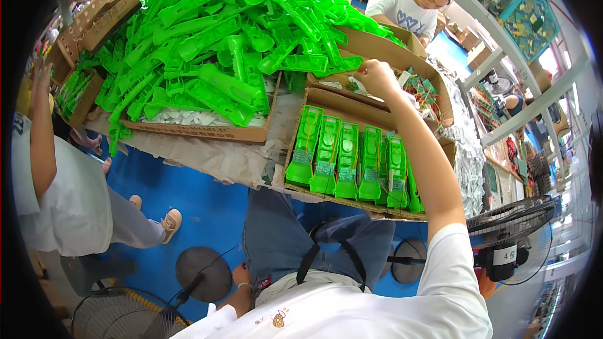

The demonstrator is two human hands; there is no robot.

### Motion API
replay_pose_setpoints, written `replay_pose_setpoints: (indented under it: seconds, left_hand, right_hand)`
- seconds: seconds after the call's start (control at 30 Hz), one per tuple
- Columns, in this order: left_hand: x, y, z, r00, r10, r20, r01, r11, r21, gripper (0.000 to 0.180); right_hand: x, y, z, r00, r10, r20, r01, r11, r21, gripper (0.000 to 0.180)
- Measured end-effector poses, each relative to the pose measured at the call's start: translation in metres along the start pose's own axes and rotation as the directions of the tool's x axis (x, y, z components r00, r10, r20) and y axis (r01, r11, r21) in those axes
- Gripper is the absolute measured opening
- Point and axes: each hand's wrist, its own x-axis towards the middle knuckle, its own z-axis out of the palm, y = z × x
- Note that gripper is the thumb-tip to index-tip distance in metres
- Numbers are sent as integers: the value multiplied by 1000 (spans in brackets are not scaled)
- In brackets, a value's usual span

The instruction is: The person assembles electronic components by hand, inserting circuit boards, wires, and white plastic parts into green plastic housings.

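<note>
My right hand [379,79] reaches forward over the cardboard boxes, its fingers closed at the tip of a green plastic shell [342,65] at the edge of a large heap [207,31] of similar shells. Below that arm, an open cardboard box [295,179] holds several green shells [347,160] upright in a row, with small circuit boards and orange wires on them. My left hand [241,275] hangs low beside my left thigh, away from the table; its fingers are too small and partly hidden to read.
A cardboard tray [207,133] under the heap also holds white pieces. Beyond my right forearm lie wired circuit boards [422,91]. A co-worker [405,9] sits across the table; another person [75,194] stands at left. Fans [512,238] stand at right and lower left.
</note>
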Motion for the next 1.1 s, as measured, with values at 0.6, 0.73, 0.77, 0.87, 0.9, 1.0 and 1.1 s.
replay_pose_setpoints:
  seconds: [0.6,0.73,0.77,0.87,0.9,1.0,1.1]
  left_hand:
    - [-4,-11,13,993,85,82,-91,994,69,21]
    - [-4,-7,8,987,153,53,-154,988,7,20]
    - [-3,-10,12,987,152,47,-153,988,12,20]
    - [0,-14,18,983,155,93,-160,986,48,19]
    - [1,-12,19,986,137,95,-142,989,45,19]
    - [-3,-6,8,988,101,120,-107,993,51,19]
    - [-1,-7,12,987,86,136,-98,992,84,18]
  right_hand:
    - [-1,-22,-61,979,173,-106,-54,725,687,17]
    - [-10,-21,-75,945,118,-306,30,897,440,16]
    - [-13,-27,-76,916,42,-399,76,959,275,16]
    - [-25,-31,-78,869,-17,-494,204,922,328,14]
    - [-28,-29,-78,837,-57,-545,305,875,377,14]
    - [-49,-41,-84,802,-102,-588,341,887,310,13]
    - [-72,-48,-97,689,-317,-652,425,905,8,13]
